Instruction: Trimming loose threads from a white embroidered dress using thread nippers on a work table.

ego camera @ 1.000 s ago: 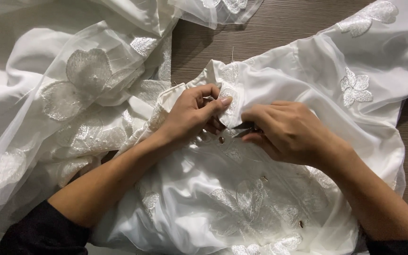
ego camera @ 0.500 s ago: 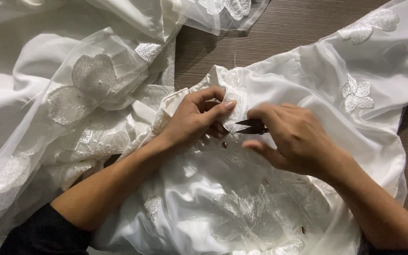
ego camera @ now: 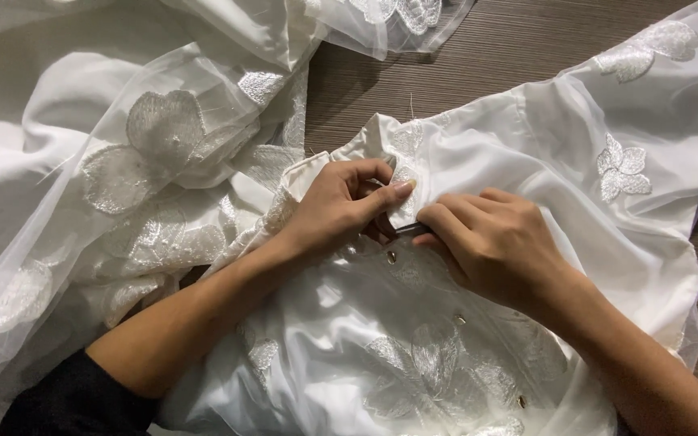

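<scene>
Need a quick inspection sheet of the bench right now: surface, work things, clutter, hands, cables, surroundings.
Surface: dark wood-grain table, mostly covered by cloth.
Work things: white garment with embroidered flowers and small snap buttons; a small dark tool, mostly hidden.
Clutter: loose sheer white fabric heaped at left.
Hands: left hand pinches a fabric fold; right hand closed on the tool.
Cables: nothing seen.
Surroundings: nothing seen beyond the table.

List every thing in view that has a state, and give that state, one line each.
left hand: pinching a fold of the garment
right hand: closed on a small dark tool
small dark tool: mostly hidden, kind unclear
white satin garment: spread out, crumpled
sheer embroidered overlay: bunched
wooden table: partly covered
</scene>
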